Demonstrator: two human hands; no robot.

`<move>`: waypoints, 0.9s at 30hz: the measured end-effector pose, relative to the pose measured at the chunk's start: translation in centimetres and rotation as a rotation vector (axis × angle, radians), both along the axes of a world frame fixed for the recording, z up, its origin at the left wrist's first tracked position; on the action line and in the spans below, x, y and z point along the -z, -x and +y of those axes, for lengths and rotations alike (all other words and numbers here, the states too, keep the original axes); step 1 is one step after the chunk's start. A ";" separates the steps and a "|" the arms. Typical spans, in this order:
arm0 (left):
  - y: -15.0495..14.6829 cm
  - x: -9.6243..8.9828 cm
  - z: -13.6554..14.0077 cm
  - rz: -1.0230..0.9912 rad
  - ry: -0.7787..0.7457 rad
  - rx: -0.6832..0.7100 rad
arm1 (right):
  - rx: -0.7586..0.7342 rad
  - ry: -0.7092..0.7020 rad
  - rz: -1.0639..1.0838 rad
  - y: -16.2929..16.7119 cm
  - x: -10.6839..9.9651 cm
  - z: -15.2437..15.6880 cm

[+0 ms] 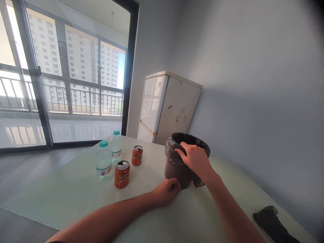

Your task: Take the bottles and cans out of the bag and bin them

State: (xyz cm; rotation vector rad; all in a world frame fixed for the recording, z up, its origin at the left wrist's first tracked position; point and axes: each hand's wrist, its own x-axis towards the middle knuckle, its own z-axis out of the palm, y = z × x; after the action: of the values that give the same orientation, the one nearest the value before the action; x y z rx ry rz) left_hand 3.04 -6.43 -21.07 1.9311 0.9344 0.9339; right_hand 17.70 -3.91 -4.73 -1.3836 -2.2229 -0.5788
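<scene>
A small brown trash bin [176, 172] stands on the table with a black trash bag [172, 152] lining it and folded over its rim. My right hand [196, 157] reaches across the bin's near right rim, against the bag. Its thumb and forefinger are apart, and I see nothing held between them; the other fingers are partly hidden. Beside the bin's base, my left hand [165, 193] rests low on the table, fingers curled into a loose fist with nothing visible inside. A loose end of the bag hangs down at the bin's right side.
Left of the bin stand two orange soda cans [122, 175] [137, 156] and two clear bottles with green caps [103, 165] [116, 148]. A black bundle [273, 222] lies on the table [76, 189] at right. Behind are a white refrigerator [174, 104] and a wall.
</scene>
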 end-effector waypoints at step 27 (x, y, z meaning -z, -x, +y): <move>0.2 0.0 0.0 0.015 0.090 0.089 | -0.273 -0.212 -0.023 2.8 -0.6 -2.1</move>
State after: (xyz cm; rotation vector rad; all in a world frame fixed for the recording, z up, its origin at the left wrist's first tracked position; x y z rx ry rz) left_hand 2.84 -6.41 -21.08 1.8897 0.8767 0.8130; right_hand 14.94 -6.05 -4.08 -0.9536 -2.2435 -0.7099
